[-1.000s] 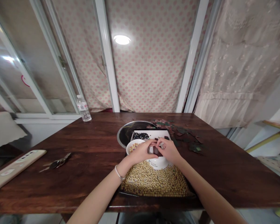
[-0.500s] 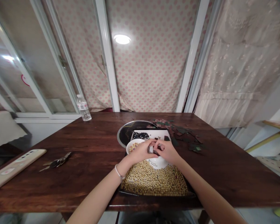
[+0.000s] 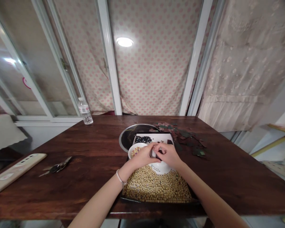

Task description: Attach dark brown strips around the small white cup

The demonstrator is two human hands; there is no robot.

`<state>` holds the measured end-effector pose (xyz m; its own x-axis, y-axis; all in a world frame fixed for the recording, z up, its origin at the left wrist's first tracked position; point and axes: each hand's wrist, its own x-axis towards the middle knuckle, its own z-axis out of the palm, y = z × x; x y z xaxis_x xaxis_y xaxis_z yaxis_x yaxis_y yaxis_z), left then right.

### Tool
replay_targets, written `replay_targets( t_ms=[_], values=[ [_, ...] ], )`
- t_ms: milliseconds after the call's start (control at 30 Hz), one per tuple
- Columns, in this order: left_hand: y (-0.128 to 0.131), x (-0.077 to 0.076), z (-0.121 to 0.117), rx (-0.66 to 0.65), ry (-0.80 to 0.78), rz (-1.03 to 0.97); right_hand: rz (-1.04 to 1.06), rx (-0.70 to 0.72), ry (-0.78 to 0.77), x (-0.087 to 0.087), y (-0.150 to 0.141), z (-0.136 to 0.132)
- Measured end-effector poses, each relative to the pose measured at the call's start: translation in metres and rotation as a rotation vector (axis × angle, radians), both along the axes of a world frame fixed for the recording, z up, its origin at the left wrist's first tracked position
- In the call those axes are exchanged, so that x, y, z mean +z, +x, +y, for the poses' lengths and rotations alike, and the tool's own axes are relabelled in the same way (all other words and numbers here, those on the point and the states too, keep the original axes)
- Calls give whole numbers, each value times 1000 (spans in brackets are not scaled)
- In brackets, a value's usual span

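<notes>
Dark fragment (image 3: pixel 158 156) sits clenched in my right hand (image 3: pixel 168 155), fingers curled over it above the tray. My left hand (image 3: pixel 142 155), with a beaded bracelet (image 3: pixel 120 178) at the wrist, presses in beside it, though I cannot tell from here whether it grips anything. Below them, a white colander (image 3: pixel 160 168) rests on soybeans (image 3: pixel 156 186) in a black tray (image 3: pixel 142 200) at the near edge of the wooden table (image 3: pixel 61 142). A small white bowl (image 3: pixel 135 149) of mixed beans touches the colander. At the far left corner stands a water bottle (image 3: pixel 85 111), its red-and-white label too small for me to read.
</notes>
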<state>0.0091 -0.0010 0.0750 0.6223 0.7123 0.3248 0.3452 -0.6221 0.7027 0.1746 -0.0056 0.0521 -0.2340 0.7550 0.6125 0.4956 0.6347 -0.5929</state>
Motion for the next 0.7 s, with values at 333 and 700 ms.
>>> replay_targets(
  t_ms=[333,700],
  values=[
    [-2,-6,3,11,-47,2,78,117,-94,5,5,-2],
    [-3,-9,3,1,-65,-29,-240,342,-152,8,16,-43]
  ],
)
